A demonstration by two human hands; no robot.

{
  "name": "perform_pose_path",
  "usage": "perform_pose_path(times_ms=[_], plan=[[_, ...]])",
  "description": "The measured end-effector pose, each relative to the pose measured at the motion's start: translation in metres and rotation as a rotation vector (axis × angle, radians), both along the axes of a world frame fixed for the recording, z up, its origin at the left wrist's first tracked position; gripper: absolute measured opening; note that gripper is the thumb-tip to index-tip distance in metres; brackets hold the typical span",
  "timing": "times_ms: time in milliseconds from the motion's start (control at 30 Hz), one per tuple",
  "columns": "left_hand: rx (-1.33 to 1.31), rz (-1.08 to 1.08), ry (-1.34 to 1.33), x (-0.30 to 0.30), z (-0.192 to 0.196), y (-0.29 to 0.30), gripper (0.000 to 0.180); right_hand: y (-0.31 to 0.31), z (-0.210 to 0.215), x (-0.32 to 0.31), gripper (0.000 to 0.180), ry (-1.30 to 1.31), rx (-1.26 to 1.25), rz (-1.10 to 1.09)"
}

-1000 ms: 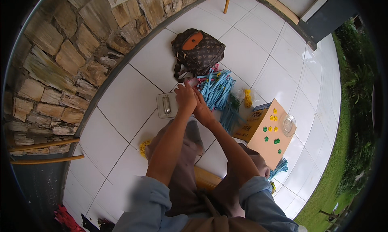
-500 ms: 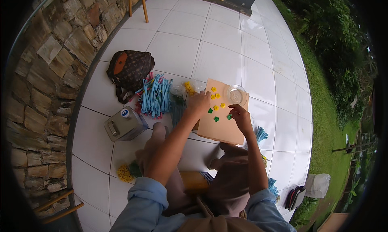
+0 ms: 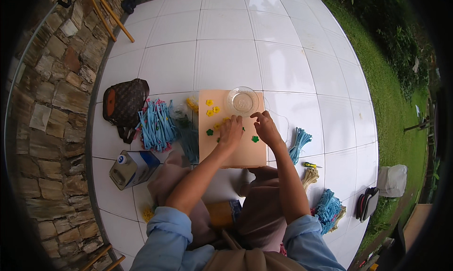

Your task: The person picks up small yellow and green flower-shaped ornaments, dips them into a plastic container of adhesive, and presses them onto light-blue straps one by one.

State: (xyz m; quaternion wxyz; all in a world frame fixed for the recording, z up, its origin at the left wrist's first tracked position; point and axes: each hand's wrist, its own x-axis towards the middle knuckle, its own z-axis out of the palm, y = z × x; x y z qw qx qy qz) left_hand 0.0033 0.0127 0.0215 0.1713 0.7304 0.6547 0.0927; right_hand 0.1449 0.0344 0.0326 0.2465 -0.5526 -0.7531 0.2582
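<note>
A tan cardboard sheet point(image 3: 231, 154) lies in front of me with small yellow flower pieces point(image 3: 209, 102) and green flower pieces point(image 3: 255, 139) on it. My left hand point(image 3: 230, 132) reaches down to the middle of the sheet, fingers bent together among the flowers; its fingertips hide whatever they pinch. To its right, my right hand point(image 3: 268, 130) hovers at the sheet's right edge, fingers curled in near the thumb, just below a clear glass bowl point(image 3: 242, 101). Anything held there is too small to make out. A green piece shows between the two hands.
Left of the sheet lie bundled blue stems point(image 3: 156, 125), a brown backpack point(image 3: 123, 103) and a metal can point(image 3: 134, 169). On the right are more blue stems point(image 3: 300, 142), a yellow-handled screwdriver point(image 3: 310, 165) and another blue bundle point(image 3: 327, 206). A stone wall point(image 3: 52, 143) borders the left side.
My left hand has moved from the sheet's upper left edge to its middle, closer to my right hand. The right hand stays near the bowl. The whole view has shifted.
</note>
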Motion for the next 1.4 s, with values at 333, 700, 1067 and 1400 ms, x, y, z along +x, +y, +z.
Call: perform_pose_path(times_ms=[333, 700, 1067, 1400], plan=[[-0.122, -0.010, -0.403, -0.003, -0.001, 0.014, 0.014, 0.012, 0.002, -0.018, 0.038, -0.327, 0.213, -0.093], [-0.110, 0.135, -0.652, -0.057, 0.042, 0.029, 0.014, 0.019, -0.004, -0.034, 0.038, -0.459, 0.120, -0.098], [-0.165, 0.364, -1.296, -0.060, 0.057, 0.047, 0.015, 0.022, 0.020, -0.030, 0.036, -0.357, 0.271, -0.158], [-0.242, 0.491, -1.649, -0.059, 0.083, 0.044, 0.016, 0.000, 0.089, -0.062, 0.042, -0.147, 0.573, -0.054]])
